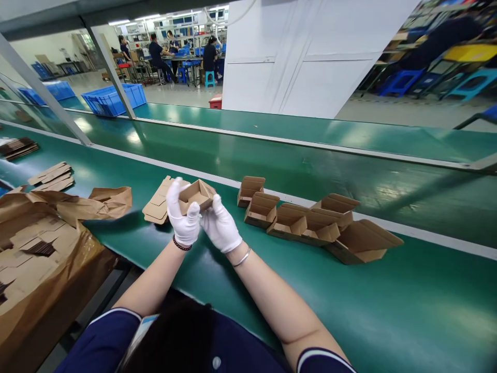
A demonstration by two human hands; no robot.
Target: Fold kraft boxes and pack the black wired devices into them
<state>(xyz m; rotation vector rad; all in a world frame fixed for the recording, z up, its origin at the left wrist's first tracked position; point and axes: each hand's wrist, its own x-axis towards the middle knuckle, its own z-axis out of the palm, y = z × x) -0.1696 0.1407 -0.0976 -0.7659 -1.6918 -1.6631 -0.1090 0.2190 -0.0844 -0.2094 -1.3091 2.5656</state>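
My left hand (182, 217) and right hand (221, 225), both white-gloved, grip one small cardboard box (197, 196) between them, raised over the green counter (248, 295). Its open side faces up, tipped somewhat toward me; its long axis seems to run across my front, though my fingers cover too much to be sure. My left fingers curl round its left end, thumb at the near wall; my right hand cups its right side from below. My forearms reach forward and converge on it. Just left of the box lie flat cardboard blanks (156, 203). To its right stands a row of open boxes (285, 228), flaps raised. Farther left of it and nearer me sits a paper-lined carton (73, 282).
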